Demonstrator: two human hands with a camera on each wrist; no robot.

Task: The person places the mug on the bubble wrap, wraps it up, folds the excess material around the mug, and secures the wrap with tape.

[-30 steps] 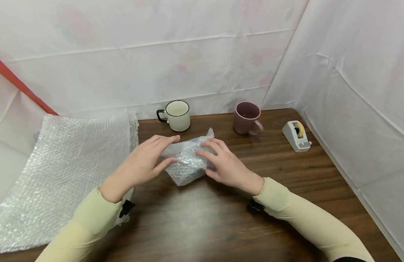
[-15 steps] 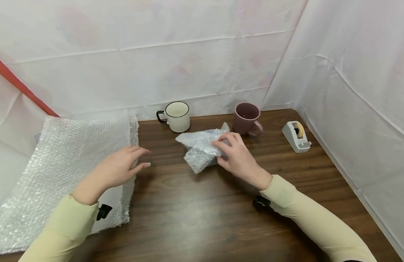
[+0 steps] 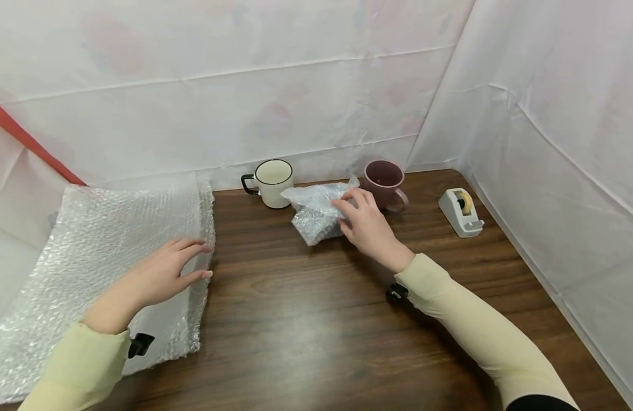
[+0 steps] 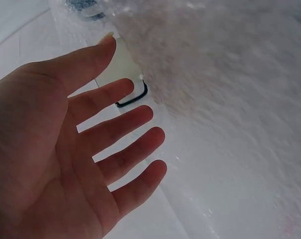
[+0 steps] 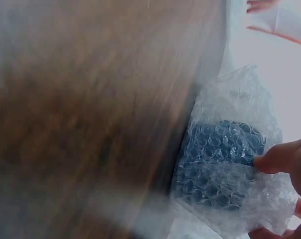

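Note:
My right hand [image 3: 366, 225] grips a bubble-wrapped bundle [image 3: 316, 214] near the back of the table, between two mugs. Through the plastic a blue item [image 5: 215, 164] shows in the right wrist view; its shape is masked by the wrap. Behind the bundle's left end stands a white mug [image 3: 275, 181] with a black rim and black handle. The mauve mug [image 3: 384, 181] is close behind my right fingers. My left hand [image 3: 159, 274] hovers over the large bubble wrap sheets [image 3: 116, 245] on the left, its fingers loosely spread and holding nothing.
A white tape dispenser [image 3: 461, 214] stands toward the back right of the dark wooden table [image 3: 295, 331]. White curtains [image 3: 316, 85] enclose the back and right sides. A red strip [image 3: 33, 142] slants down at the left.
Both hands were on the wrapped bundle. My left hand has let go and moved left over the sheets, while my right hand has carried the bundle back between the mugs.

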